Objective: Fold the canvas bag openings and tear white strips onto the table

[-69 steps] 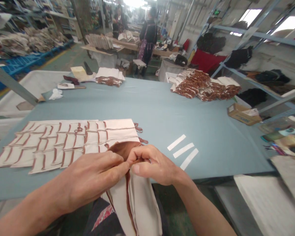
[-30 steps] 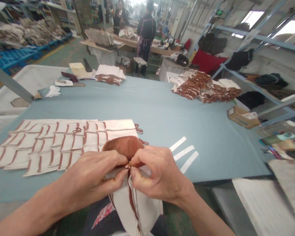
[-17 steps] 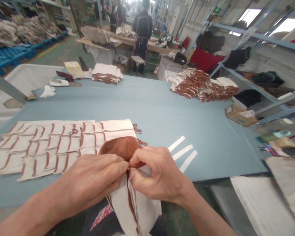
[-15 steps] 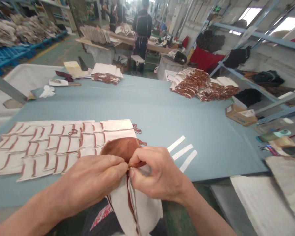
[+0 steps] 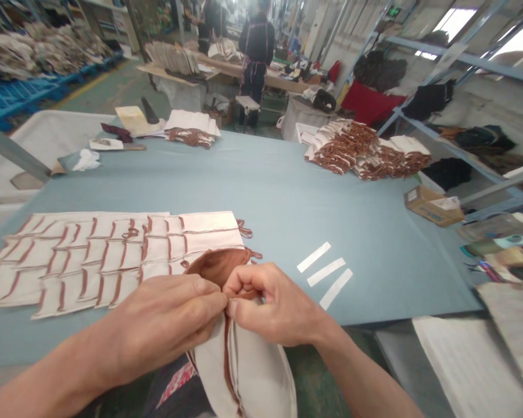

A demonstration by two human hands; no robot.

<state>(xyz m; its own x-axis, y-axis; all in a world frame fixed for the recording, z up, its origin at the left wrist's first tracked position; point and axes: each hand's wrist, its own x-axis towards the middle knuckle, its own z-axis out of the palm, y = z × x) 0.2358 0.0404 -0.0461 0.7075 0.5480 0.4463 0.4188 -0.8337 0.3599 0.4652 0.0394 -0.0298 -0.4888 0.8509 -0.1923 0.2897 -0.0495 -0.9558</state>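
Left grip (image 5: pixel 174 307), right grip (image 5: pixel 274 305) pinch pouch (image 5: pixel 261 368); carton (image 5: pixel 431 212) holds white wad (image 5: pixel 448 202).

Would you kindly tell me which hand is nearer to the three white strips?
The right hand: it is just left of the white strips in the picture. The left hand is farther off, on the right hand's other side.

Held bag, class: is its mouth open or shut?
Open: the bag gapes beyond the left hand and right hand, showing brown lining.

Left fingers (image 5: pixel 203 307) and right fingers (image 5: pixel 246 312) pinch a brown-lined cream pouch (image 5: pixel 264 371) — three white strips (image 5: pixel 326 272) lie nearby
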